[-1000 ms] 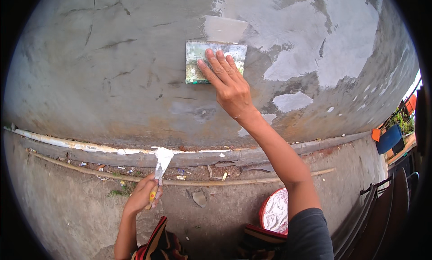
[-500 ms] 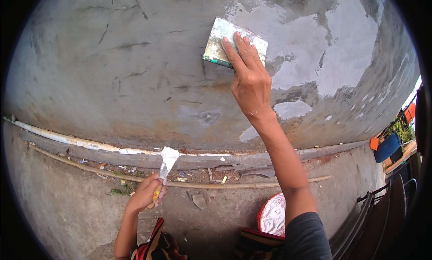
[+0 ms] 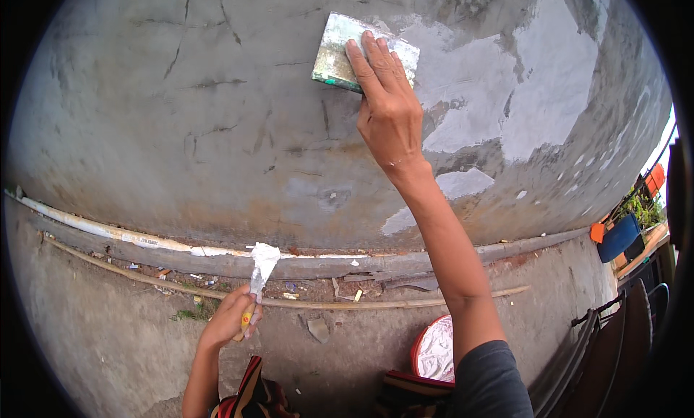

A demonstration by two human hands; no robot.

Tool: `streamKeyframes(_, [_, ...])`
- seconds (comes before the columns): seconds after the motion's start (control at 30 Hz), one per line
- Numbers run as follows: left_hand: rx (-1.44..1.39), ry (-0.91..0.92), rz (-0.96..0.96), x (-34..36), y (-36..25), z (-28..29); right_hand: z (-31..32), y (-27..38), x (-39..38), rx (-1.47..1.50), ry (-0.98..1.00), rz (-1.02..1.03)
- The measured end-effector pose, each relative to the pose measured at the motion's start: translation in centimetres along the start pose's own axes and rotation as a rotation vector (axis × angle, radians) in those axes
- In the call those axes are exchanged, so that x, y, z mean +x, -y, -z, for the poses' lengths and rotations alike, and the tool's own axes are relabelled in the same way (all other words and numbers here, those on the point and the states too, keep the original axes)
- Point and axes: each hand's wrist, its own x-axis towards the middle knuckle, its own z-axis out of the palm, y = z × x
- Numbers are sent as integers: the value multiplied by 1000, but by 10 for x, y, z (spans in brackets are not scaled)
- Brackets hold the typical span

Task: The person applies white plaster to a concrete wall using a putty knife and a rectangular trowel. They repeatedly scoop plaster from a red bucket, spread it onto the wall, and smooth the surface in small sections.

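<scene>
Against the grey wall [image 3: 238, 56], my right hand [image 3: 394, 111] presses a flat rectangular plastering blade [image 3: 336, 53], its fingers laid over the pale, stained back. The blade's underside and my thumb are hidden. Smooth light-grey putty patches [image 3: 499, 85] cover the wall to the right of the blade. Low on the left, my left hand [image 3: 230, 315] is wrapped round the yellow-marked handle of a putty knife [image 3: 256, 284]. A lump of white putty [image 3: 265, 257] sits on the knife's tip, held away from the wall.
A red-rimmed bucket [image 3: 417, 346] of white putty stands on the ground beside my right arm, which partly covers it. A white pipe [image 3: 108, 228] runs along the wall's foot, with a long bamboo pole [image 3: 361, 304] and litter nearby. A blue barrel [image 3: 619, 237] stands far right.
My right hand has slid the blade up and to the left across the wall. The left hand keeps hold of the putty knife, nearly still; the whole view has shifted slightly.
</scene>
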Motion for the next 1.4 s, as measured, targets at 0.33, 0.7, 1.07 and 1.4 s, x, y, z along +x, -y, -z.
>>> streamKeyframes(0.33, [-18,-1,-33,-4,-2,4,11,48,-64,199,302,-50])
streamKeyframes(0.7, [-7,51,-14,2,-2,2,-31,35,-25,-41,47,-69])
streamKeyframes(1.07, [-19,12,-37,-5,-2,7,51,7,17,-23,-105,-331])
streamKeyframes(1.4, [-7,-11,-24,0,1,8,-6,41,-2,-242,-31,-202])
